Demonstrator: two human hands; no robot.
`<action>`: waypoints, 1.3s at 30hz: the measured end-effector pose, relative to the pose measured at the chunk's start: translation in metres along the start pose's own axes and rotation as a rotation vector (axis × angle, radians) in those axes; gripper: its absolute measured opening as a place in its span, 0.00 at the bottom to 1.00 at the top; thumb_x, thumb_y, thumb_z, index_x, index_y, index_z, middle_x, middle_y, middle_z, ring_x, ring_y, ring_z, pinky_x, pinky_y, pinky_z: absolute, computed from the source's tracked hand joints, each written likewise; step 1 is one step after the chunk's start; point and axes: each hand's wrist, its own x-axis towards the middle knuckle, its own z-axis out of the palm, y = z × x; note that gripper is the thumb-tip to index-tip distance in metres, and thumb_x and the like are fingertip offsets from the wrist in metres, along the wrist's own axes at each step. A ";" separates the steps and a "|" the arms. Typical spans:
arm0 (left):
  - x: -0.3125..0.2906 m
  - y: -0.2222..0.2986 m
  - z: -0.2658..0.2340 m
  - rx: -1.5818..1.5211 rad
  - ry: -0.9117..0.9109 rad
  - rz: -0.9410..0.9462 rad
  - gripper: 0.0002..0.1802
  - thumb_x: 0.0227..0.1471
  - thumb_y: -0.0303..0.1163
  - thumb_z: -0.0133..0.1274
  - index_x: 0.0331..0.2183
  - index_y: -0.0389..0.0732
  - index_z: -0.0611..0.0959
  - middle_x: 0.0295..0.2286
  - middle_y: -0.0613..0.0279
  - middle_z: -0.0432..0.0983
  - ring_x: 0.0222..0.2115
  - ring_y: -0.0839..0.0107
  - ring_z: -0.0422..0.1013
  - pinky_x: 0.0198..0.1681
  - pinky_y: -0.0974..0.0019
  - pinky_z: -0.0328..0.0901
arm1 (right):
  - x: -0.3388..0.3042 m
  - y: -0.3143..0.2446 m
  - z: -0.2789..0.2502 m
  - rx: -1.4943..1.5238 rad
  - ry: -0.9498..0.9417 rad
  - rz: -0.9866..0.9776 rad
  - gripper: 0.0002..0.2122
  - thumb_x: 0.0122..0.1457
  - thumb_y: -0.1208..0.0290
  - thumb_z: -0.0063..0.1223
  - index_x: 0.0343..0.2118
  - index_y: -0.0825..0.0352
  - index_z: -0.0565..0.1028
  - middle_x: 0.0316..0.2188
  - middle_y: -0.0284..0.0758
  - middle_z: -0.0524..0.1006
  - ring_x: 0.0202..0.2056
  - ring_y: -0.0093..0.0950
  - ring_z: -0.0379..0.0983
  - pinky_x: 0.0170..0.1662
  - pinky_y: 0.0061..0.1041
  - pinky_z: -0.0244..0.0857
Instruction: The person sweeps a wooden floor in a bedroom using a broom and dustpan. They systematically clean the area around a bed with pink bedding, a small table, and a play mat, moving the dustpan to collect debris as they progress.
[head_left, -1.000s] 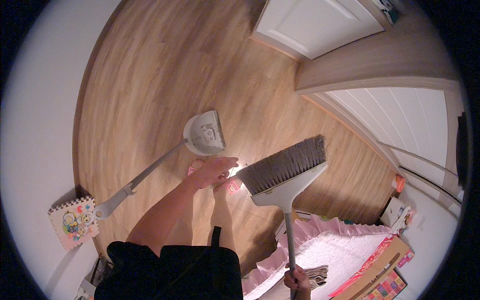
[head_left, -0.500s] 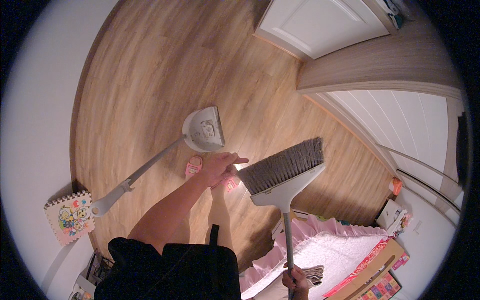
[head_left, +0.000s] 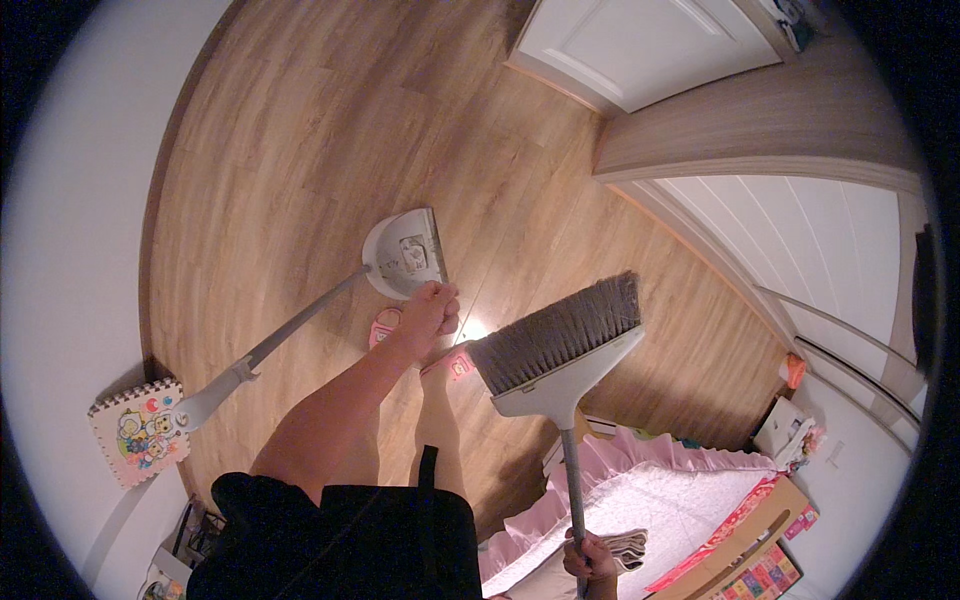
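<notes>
My right hand [head_left: 592,556] is wrapped round the grey handle of a broom [head_left: 574,384], low in the view. The broom is held head up, its dark grey bristles [head_left: 555,330] turned away from me. My left hand [head_left: 432,310] is closed, fingers curled, to the left of the bristles and apart from them. Whatever it may pinch is too small to make out. Just beyond that hand, a white dustpan [head_left: 385,262] on the floor has bits of grey debris in it. Its long grey handle runs toward the lower left.
Pink slippers [head_left: 384,326] are on my feet. A patterned foam mat tile [head_left: 139,432] leans by the left wall. At the lower right lie a pink ruffled cover [head_left: 540,510] and a cardboard box [head_left: 770,530]. A white door [head_left: 640,50] stands at the far right.
My left hand has drawn back from the bristles, up and to the left, and its outstretched finger has curled in. The broom head has shifted slightly left.
</notes>
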 end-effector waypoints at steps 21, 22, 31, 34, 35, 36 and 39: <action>0.016 -0.009 0.032 -0.134 -0.318 -0.057 0.08 0.50 0.32 0.40 0.25 0.38 0.66 0.13 0.64 0.60 0.20 0.68 0.65 0.27 0.65 0.62 | -0.004 -0.004 -0.030 0.052 -0.024 0.019 0.18 0.54 0.61 0.39 0.44 0.66 0.60 0.10 0.28 0.57 0.06 0.14 0.48 0.09 0.13 0.43; 0.014 -0.009 0.033 0.082 -0.319 -0.048 0.08 0.50 0.32 0.40 0.26 0.37 0.66 0.13 0.63 0.60 0.19 0.68 0.64 0.26 0.65 0.62 | -0.006 -0.004 -0.033 0.089 -0.027 0.006 0.18 0.54 0.61 0.39 0.44 0.66 0.60 0.10 0.27 0.57 0.06 0.14 0.48 0.09 0.13 0.43; 0.018 -0.006 -0.011 1.261 -0.191 0.451 0.10 0.50 0.36 0.40 0.27 0.39 0.68 0.20 0.62 0.67 0.23 0.70 0.63 0.27 0.66 0.60 | -0.029 -0.020 -0.046 0.122 0.054 -0.085 0.16 0.54 0.60 0.38 0.42 0.65 0.62 0.09 0.26 0.57 0.05 0.12 0.47 0.07 0.12 0.42; 0.034 -0.035 -0.030 1.226 -0.332 0.537 0.12 0.51 0.38 0.37 0.29 0.39 0.69 0.22 0.60 0.68 0.25 0.69 0.64 0.29 0.64 0.60 | -0.025 -0.031 -0.035 0.132 0.085 -0.052 0.18 0.51 0.59 0.45 0.37 0.69 0.62 0.09 0.27 0.57 0.06 0.13 0.46 0.08 0.12 0.41; 0.038 -0.047 -0.020 1.185 -0.386 0.511 0.13 0.51 0.38 0.36 0.29 0.38 0.69 0.23 0.59 0.68 0.26 0.68 0.65 0.30 0.64 0.60 | -0.026 -0.029 -0.037 0.123 0.078 -0.051 0.18 0.51 0.59 0.45 0.37 0.69 0.62 0.09 0.27 0.57 0.06 0.13 0.46 0.08 0.12 0.42; 0.038 -0.058 -0.013 1.148 -0.427 0.480 0.14 0.51 0.39 0.36 0.29 0.38 0.69 0.23 0.58 0.68 0.26 0.67 0.65 0.30 0.63 0.60 | -0.025 -0.028 -0.040 0.112 0.063 -0.043 0.18 0.51 0.59 0.44 0.38 0.69 0.61 0.10 0.27 0.57 0.06 0.13 0.46 0.08 0.12 0.42; 0.008 -0.050 0.042 1.091 -0.479 0.277 0.16 0.52 0.40 0.34 0.28 0.36 0.69 0.23 0.53 0.68 0.26 0.62 0.66 0.30 0.61 0.59 | -0.023 -0.022 -0.038 0.143 0.053 -0.050 0.18 0.52 0.60 0.42 0.39 0.69 0.61 0.09 0.26 0.57 0.06 0.13 0.47 0.08 0.13 0.42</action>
